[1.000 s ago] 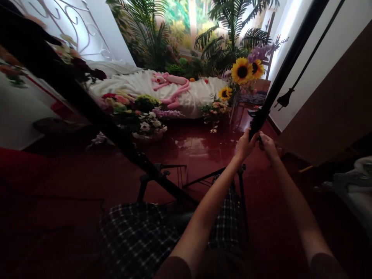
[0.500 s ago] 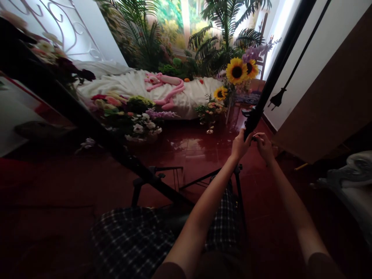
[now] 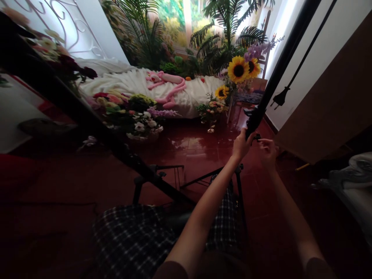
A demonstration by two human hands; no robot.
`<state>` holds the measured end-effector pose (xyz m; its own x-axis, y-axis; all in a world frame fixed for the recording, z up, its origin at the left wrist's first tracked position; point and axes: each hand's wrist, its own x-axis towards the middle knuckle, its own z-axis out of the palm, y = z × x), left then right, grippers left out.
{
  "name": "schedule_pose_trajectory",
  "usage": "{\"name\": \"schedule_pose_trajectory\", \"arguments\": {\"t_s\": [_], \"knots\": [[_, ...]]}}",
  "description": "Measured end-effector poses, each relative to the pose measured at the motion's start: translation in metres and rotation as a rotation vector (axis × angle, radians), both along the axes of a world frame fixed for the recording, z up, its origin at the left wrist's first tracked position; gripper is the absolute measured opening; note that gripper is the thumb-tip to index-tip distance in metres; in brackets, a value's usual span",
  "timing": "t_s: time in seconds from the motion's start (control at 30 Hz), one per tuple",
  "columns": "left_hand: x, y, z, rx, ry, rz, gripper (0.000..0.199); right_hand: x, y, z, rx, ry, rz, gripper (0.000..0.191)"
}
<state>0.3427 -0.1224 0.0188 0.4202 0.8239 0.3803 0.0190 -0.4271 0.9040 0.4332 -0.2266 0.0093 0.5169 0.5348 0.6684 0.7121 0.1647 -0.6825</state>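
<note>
**Long black pole, left hand around its lower part, right hand by the knob**

Red tiled floor [image 3: 116,170], dim. Beyond it, white drape [image 3: 197,93] with a pink plush toy [image 3: 171,79] lying on top; flowers in front.

Black tubular pole [image 3: 280,71] ahead and to the person's right, slanting up and out of view. Judged rigid and hollow, probably metal: moderate weight, but the length should make it swing and feel top-heavy from a low hold. Finish looks smooth; a loose grip could slide or let it twist. Tube likely sturdy, fittings less so.

Second black pole [image 3: 104,139] crosses on the left, above dark plaid fabric [image 3: 130,232].

Left hand [image 3: 240,145] just below the collar [image 3: 254,118], fingers clamped around the tube. Sound place for the main hold: firm, near the joint, clear of the fitting. A second hold higher up would tame the sway.

Right hand [image 3: 269,153] just beside the knob [image 3: 257,136], fingers bent, blurred. Cannot tell whether the tips meet each other or touch the knob. Knob small, probably hard plastic; best pinched between thumb and forefinger, turned without force.

Black cord [image 3: 309,45] hangs alongside, pliable, ending in a two-pin plug [image 3: 280,99]. Light, likely to swing or snag if the pole tips; keep fingers clear of it.
</note>
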Motion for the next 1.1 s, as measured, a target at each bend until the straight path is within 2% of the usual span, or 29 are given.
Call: {"name": "schedule_pose_trajectory", "arguments": {"t_s": [0.1,0.2,0.33,0.5,0.6,0.73,0.83,0.97,1.1], "knots": [[0.001,0.002,-0.006,0.008,-0.044,-0.028,0.029,-0.009,0.013,0.016,0.047,-0.096,-0.013,0.035],[0.002,0.004,-0.011,0.033,-0.055,-0.039,0.027,-0.018,0.033,0.03,-0.013,-0.133,-0.025,0.044],[0.003,0.005,-0.013,0.039,0.009,-0.027,0.03,-0.032,0.056,0.037,-0.084,-0.049,-0.051,0.046],[0.002,0.003,-0.01,0.018,0.051,-0.001,0.032,-0.039,0.064,0.051,-0.017,0.052,-0.02,0.048],[0.001,0.002,-0.008,0.0,0.02,-0.02,0.03,-0.037,0.069,0.076,0.034,0.048,-0.003,0.044],[0.0,0.0,-0.007,-0.002,-0.02,-0.024,0.032,-0.032,0.081,0.12,0.189,0.044,0.091,0.033],[0.0,0.0,-0.008,0.001,-0.032,-0.006,0.033,-0.029,0.084,0.142,0.207,0.034,0.119,0.037],[0.0,-0.001,-0.007,0.022,-0.004,0.014,0.038,-0.027,0.074,0.15,0.097,-0.006,0.107,0.043],[0.0,-0.002,-0.008,0.056,-0.001,0.018,0.04,-0.022,0.052,0.143,-0.018,-0.106,0.062,0.043]]}}
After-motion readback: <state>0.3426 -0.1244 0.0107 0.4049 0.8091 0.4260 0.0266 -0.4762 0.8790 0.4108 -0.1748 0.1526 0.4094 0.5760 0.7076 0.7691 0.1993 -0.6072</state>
